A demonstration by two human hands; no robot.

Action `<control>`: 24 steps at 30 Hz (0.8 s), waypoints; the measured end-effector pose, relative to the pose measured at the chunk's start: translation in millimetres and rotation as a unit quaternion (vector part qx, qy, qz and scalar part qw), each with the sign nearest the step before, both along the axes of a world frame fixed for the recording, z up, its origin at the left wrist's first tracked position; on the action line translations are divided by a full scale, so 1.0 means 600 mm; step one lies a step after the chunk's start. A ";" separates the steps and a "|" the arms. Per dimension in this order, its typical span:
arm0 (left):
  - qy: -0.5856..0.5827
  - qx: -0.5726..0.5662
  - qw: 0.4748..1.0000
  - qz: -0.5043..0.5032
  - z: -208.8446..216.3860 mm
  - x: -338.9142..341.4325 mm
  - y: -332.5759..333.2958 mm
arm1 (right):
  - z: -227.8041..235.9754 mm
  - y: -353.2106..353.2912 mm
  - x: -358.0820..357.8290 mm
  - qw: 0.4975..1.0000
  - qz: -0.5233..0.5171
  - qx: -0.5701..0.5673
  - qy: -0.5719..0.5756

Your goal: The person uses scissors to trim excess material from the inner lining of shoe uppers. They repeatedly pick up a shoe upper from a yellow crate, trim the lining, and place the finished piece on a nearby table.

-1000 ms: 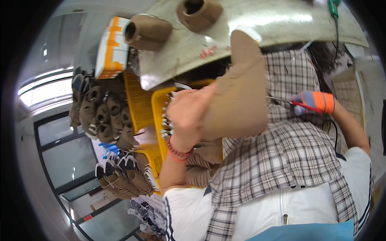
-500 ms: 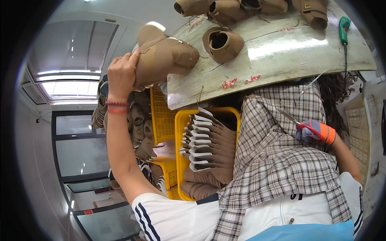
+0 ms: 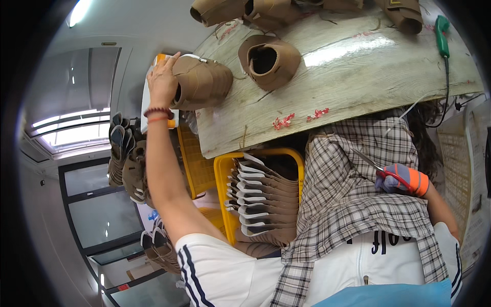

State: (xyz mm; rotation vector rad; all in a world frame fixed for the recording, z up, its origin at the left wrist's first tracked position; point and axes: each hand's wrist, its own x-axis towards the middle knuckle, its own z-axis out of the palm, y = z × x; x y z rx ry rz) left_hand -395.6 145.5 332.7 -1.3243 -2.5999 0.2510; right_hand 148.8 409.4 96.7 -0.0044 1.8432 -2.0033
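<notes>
My bare left hand (image 3: pixel 162 84), with beaded and red bands on its wrist, is at the far left corner of the table. Its fingers are stretched out against the end of a nested bundle of brown shoe uppers (image 3: pixel 207 84). Behind that hand shows part of a white and orange object (image 3: pixel 146 105), its kind unclear. Low on the right, over the plaid apron (image 3: pixel 358 174), my right hand (image 3: pixel 396 179) wears a grey and orange glove. It is closed on red-handled scissors (image 3: pixel 376 166), whose blades point up and left. A single rolled brown upper (image 3: pixel 286 66) stands near the bundle.
More brown uppers (image 3: pixel 271 13) line the far edge of the wood-grain table (image 3: pixel 337 87). A green corded hand tool (image 3: pixel 442 38) lies at right, and red scraps (image 3: pixel 284 122) near the front edge. Below stands a yellow crate (image 3: pixel 221 179) of stacked brown pieces (image 3: pixel 268 194).
The bundle, earlier gripped in my left hand with a raised flap, now sits lower at the table corner, and my fingers have straightened. The view has shifted. My right hand still holds the scissors.
</notes>
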 end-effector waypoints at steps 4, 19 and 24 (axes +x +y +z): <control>-0.290 0.305 0.904 0.078 -0.127 0.162 0.124 | -0.010 0.003 -0.003 0.999 0.017 -0.026 -0.044; -0.796 0.470 0.291 0.248 -0.207 0.484 -0.120 | 0.085 -0.007 -0.001 0.898 -0.212 0.364 0.126; -0.837 0.404 0.162 0.331 -0.414 0.654 -0.245 | 0.007 -0.059 -0.082 0.812 -0.081 0.492 0.304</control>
